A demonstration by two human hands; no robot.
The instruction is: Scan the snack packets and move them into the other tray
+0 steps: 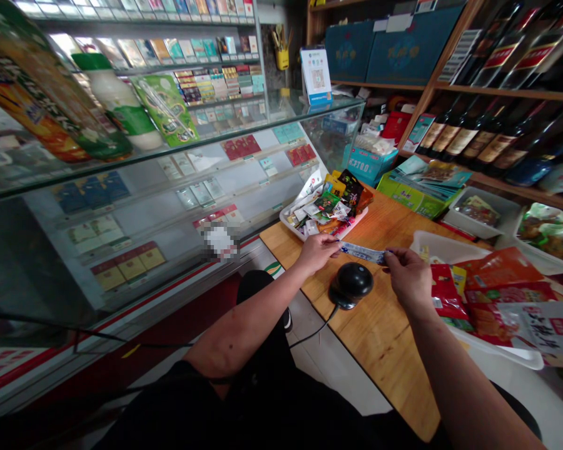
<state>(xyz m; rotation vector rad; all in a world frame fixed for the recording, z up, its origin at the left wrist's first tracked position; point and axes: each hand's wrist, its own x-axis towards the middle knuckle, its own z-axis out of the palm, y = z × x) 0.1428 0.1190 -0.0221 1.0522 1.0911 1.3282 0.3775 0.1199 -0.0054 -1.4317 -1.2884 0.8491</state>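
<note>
Hands pinch a slim blue-and-white packet (363, 252) by its ends, left hand (318, 250) at one end and right hand (409, 276) at the other, just above the black scanner (351, 284) on the wooden tabletop (380, 331).

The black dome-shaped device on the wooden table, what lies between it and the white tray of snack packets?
In the head view, the blue-and-white packet held by both hands, over bare wooden table, lies between black device and tray.

Scanner (350, 282) on table (385, 331), below packet (362, 252)
</note>
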